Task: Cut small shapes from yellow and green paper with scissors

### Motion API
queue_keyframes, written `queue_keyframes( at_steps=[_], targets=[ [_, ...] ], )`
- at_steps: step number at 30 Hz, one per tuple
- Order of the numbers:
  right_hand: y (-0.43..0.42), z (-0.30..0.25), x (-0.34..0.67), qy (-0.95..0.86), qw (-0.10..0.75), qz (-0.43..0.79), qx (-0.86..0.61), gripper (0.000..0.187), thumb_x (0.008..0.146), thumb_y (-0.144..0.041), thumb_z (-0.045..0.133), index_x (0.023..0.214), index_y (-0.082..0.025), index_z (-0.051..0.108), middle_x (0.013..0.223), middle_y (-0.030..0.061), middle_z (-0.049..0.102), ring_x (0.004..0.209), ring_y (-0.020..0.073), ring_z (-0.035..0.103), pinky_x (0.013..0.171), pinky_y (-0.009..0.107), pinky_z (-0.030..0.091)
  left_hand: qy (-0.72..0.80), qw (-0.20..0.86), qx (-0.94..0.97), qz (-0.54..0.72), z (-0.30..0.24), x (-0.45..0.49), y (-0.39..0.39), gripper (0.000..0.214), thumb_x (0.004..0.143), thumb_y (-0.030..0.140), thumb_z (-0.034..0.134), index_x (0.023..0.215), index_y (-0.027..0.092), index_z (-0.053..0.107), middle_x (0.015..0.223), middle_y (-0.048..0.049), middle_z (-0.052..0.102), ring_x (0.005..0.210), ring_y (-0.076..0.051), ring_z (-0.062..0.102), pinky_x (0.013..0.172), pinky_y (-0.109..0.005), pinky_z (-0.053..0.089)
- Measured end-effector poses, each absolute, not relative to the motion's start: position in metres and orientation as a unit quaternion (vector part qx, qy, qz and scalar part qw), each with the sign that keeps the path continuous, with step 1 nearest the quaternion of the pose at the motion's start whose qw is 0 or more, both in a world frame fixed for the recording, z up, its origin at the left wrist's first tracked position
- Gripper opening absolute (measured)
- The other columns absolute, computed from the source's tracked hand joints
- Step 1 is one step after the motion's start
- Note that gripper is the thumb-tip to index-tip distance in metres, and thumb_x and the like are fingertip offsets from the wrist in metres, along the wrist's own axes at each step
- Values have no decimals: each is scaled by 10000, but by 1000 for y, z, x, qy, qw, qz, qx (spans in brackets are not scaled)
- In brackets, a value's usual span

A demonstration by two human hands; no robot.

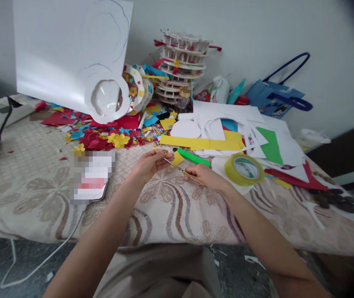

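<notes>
My right hand (206, 176) is closed around the handles of a pair of scissors (178, 167), whose blades point left toward my other hand. My left hand (152, 163) pinches a small yellow piece of paper (165, 154) between thumb and fingers, right at the scissor tips; its exact shape is too small to tell. Just behind the blades lies a yellow paper scrap (177, 159) on the patterned cloth. A green marker (193, 157) rests beyond my right hand, and a roll of yellow tape (244, 169) lies to its right.
A phone (93, 178) on a white cable lies left. Behind are yellow paper flowers (118, 140), red flowers (93, 139), a yellow strip (202, 142) and white sheets (226, 109). A tiered white structure (183, 62), a large white board (68, 49) and a blue bag (271, 97) stand along the wall.
</notes>
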State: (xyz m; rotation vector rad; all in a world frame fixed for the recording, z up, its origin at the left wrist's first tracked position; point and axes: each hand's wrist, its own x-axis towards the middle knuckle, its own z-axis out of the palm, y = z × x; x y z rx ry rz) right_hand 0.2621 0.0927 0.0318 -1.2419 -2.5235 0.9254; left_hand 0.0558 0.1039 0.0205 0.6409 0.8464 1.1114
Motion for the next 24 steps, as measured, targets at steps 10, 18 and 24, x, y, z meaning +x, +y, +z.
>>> queue_keyframes(
  at_steps=[10,18,24],
  targets=[
    [93,34,262,-856,79,295,-418,506,827,-591,412,550,-171,355,493,-39,369,485,84,329,475,229,168,396,722,288,489,23,58,103,60,792,116,582,763,95,630,788,-102,716,739,-163,684,760,-286,536],
    [93,29,260,-876,69,200,-434,475,836,-557,438,565,-167,428,512,-21,432,507,99,384,510,241,194,411,713,293,486,20,56,104,68,781,123,589,782,92,650,806,-109,719,732,-161,679,729,-275,540],
    [89,21,255,-879,71,107,-460,459,857,-531,422,601,-161,515,525,0,483,514,106,416,512,243,195,421,697,297,499,16,56,107,80,775,141,595,762,81,646,814,-117,713,752,-168,678,727,-278,536]
  ],
)
